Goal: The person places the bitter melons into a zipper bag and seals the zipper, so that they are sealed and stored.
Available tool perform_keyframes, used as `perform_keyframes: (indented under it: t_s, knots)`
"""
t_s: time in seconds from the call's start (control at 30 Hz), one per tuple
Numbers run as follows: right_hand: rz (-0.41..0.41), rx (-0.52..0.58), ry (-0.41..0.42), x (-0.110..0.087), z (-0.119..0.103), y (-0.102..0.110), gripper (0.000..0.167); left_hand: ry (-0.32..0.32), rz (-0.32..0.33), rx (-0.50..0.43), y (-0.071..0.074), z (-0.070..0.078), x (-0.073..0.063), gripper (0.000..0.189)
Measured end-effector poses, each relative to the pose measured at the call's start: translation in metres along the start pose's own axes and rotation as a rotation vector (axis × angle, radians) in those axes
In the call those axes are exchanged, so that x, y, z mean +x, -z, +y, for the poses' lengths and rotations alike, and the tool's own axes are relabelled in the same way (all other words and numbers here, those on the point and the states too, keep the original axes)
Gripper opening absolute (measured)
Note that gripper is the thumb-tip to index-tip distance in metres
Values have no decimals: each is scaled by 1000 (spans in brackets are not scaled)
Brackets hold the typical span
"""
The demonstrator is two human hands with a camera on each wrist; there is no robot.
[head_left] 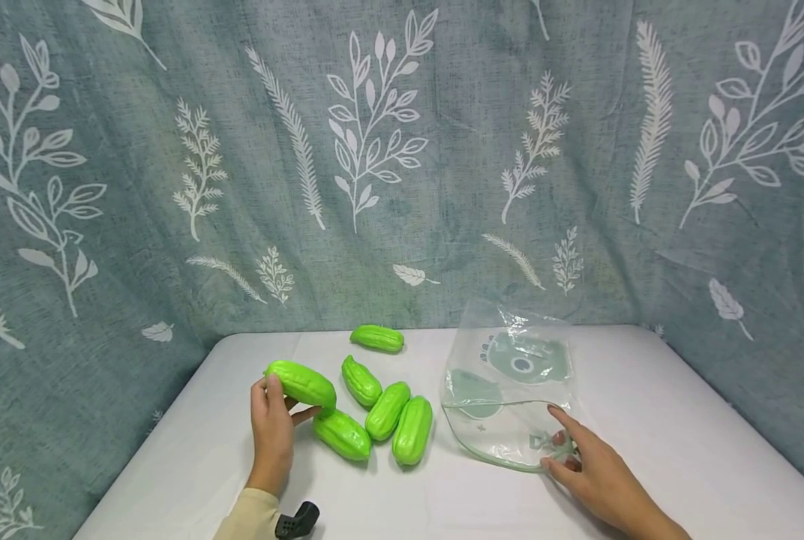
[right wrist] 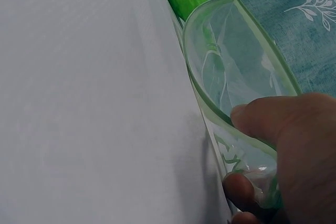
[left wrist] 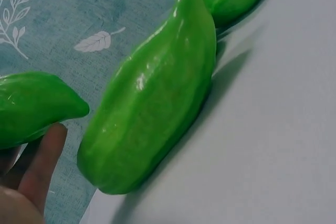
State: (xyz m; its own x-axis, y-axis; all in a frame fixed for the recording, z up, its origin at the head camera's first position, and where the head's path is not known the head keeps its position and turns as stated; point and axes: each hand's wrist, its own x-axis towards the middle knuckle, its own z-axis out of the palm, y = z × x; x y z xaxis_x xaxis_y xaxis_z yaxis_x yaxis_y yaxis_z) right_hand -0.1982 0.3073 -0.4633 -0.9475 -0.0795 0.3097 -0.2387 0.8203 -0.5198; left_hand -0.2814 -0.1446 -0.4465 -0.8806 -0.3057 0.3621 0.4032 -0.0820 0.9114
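Observation:
In the head view my left hand (head_left: 271,435) grips a bright green ridged gourd (head_left: 304,385) between thumb and fingers, raised over another gourd (head_left: 343,435) that lies on the table. The held gourd (left wrist: 39,109) appears at the left of the left wrist view, thumb or finger under its tapered end. At the right, my right hand (head_left: 598,474) pinches the edge of a clear zip bag (head_left: 466,345) printed with a green cartoon figure. The bag's green-rimmed mouth gapes towards me. Seen from the right wrist, the thumb (right wrist: 262,116) presses on that rim.
More green gourds lie mid-table: one slanted (head_left: 361,381), two side by side (head_left: 388,411) close to the bag, and one at the back edge (head_left: 377,338). The white table (head_left: 375,502) backs onto a leaf-patterned curtain (head_left: 456,165). A black device (head_left: 297,520) is on the left sleeve.

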Motion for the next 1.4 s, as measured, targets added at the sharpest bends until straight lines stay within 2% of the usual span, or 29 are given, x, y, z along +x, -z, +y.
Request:
perform_keyframes:
  t_s: [0.2, 0.37, 0.6, 0.73, 0.9, 1.17, 1.4]
  knots:
    - [3, 9, 5, 0, 0, -1, 80, 3, -51, -21, -3, 1, -2, 51]
    - [-1, 7, -2, 1, 0, 0, 80, -7, -88, -57, -8, 2, -3, 45]
    - [-1, -12, -10, 2, 1, -1, 80, 15, -100, -54, -12, 3, -4, 43]
    - [-1, -18, -12, 2, 1, 0, 80, -5, -118, -73, -15, 4, -5, 38]
    - [-2, -4, -1, 1, 1, 0, 80, -21, -144, -56, -17, 6, -7, 42]
    - [16, 0, 30, -1, 2, -1, 80, 44, -151, -20, -21, 11, -11, 50]
    - [23, -7, 48, 0, 1, -1, 80, 5, -198, -17, -26, 14, -16, 45]
